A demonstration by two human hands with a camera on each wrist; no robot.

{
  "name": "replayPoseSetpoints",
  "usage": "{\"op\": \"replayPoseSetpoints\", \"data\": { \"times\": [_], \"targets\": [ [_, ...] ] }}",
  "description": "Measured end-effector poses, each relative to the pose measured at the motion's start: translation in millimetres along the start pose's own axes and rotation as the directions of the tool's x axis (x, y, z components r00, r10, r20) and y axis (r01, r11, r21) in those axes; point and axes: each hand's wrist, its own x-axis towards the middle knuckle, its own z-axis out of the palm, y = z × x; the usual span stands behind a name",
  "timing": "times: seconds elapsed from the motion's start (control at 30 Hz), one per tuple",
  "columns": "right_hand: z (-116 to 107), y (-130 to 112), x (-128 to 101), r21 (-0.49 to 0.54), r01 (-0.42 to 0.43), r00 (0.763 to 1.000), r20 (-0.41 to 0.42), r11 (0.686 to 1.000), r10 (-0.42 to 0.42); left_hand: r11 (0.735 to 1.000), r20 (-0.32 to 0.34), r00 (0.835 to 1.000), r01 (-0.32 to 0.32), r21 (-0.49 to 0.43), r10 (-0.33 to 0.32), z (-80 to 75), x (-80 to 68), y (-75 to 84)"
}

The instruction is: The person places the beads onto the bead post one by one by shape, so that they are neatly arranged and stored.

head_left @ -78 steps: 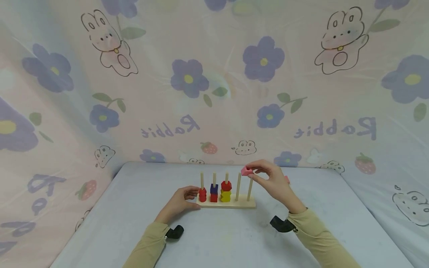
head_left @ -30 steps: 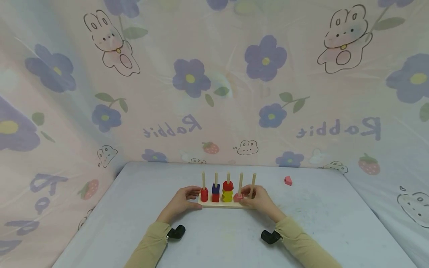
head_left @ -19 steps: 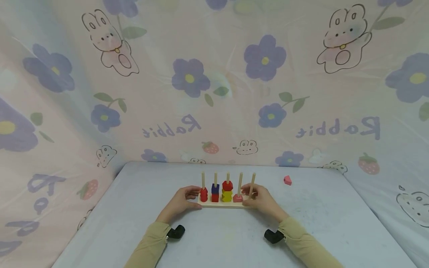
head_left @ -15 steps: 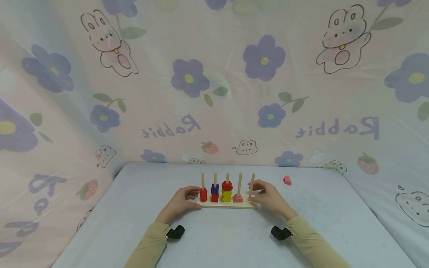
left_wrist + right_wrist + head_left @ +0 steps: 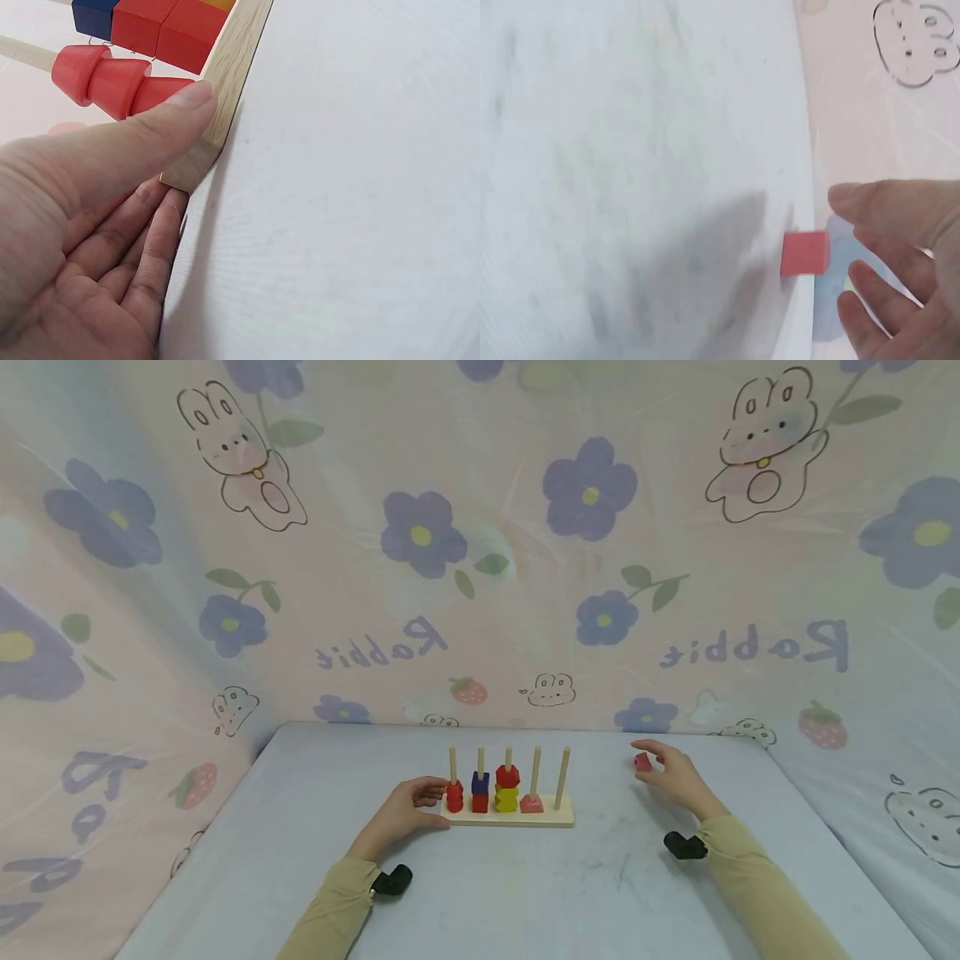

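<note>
Meanwhile the right hand (image 5: 678, 774) hangs over the far right part of the pale table (image 5: 525, 893), its fingers (image 5: 877, 206) spread and loosely curved, gripping nothing; a small pink block (image 5: 642, 762) lies on the table just beyond the fingertips, and in the right wrist view the same pink block (image 5: 805, 253) sits in the gap between thumb and fingers, close to them, though whether any finger touches it cannot be told. Well to that hand's left stands a wooden peg board (image 5: 558, 815) with five upright pegs. The left hand (image 5: 405, 807) holds the board's near left end: its thumb (image 5: 161, 124) presses along the front edge of the wooden base (image 5: 232, 67) while the straight fingers (image 5: 146, 247) lie under and beside the corner. Right by that thumb, on the first peg, sit red pieces (image 5: 454, 796); on the next peg away a blue block sits on a red one (image 5: 480, 792), then a red piece on a yellow one (image 5: 507, 787), then a pink piece (image 5: 532, 803) low on the fourth peg. The fifth peg (image 5: 563, 777), nearest the right hand, is bare. A printed rabbit-and-flower cloth (image 5: 480, 543) hangs behind the table.
</note>
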Motion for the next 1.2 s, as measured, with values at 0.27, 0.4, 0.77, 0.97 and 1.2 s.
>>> {"op": "replayPoseSetpoints", "data": {
  "times": [0.27, 0.4, 0.77, 0.97, 1.2],
  "targets": [
    [-2.6, 17.5, 4.0, -0.052, 0.004, 0.999, 0.036, 0.999, -0.002, 1.000, 0.007, 1.000, -0.002, -0.025, 0.002, 0.6, 2.0, -3.8],
    [-3.9, 20.8, 4.5, -0.062, 0.013, 0.999, 0.039, 0.998, -0.011, 1.000, 0.002, 1.000, 0.005, -0.013, -0.004, 1.9, 7.9, -19.0],
    [-7.3, 20.1, 1.5, -0.052, -0.030, 0.999, 0.041, 0.998, 0.033, 1.000, 0.008, 1.000, 0.007, 0.027, -0.007, -0.4, 15.1, -38.3],
    [-9.8, 19.7, -3.0, -0.029, -0.109, 0.992, 0.061, 0.994, 0.111, 1.000, 0.008, 1.000, 0.010, 0.030, -0.010, 0.0, 14.1, -37.4],
    [-13.1, 18.9, -9.6, -0.023, -0.223, 0.967, 0.124, 0.975, 0.224, 1.000, 0.002, 1.000, 0.004, 0.014, -0.004, 0.9, 14.0, -37.1]
  ]
}}
